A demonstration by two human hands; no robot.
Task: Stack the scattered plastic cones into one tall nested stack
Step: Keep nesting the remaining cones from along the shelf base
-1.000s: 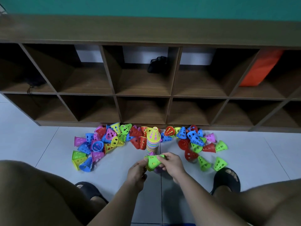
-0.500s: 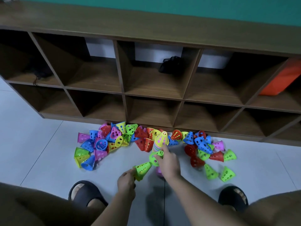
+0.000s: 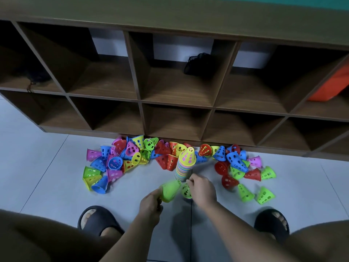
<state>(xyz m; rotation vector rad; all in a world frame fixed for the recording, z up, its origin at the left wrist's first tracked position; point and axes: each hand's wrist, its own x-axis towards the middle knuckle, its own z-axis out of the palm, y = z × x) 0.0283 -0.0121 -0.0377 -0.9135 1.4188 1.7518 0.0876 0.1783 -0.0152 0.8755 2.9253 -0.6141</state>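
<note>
Left hand (image 3: 151, 207) gripping lime cone (image 3: 170, 190), lower centre. Right hand (image 3: 203, 190) pinching second green cone (image 3: 186, 190) beside nested stack (image 3: 184, 167). Judging cones light, stiff, perforated; gripping by rim advisable.

The stack (image 3: 186, 163) stands on the floor (image 3: 47, 176) before the shelf unit (image 3: 177, 103), with a left pile (image 3: 117, 163) and a right pile (image 3: 239, 167) of loose cones flanking it. Nearer me, my left hand (image 3: 151, 207) holds one cone (image 3: 170, 190), and my right hand (image 3: 202, 190) holds another cone (image 3: 186, 190) beside it.

\- what do the hands hold?
\- the left hand (image 3: 150, 207) grips a green cone (image 3: 170, 190). the right hand (image 3: 202, 190) pinches a second green cone (image 3: 186, 190), just in front of the tall stack (image 3: 184, 167).
\- and around it?
\- loose cones (image 3: 113, 163) lie on the floor (image 3: 47, 167).
</note>
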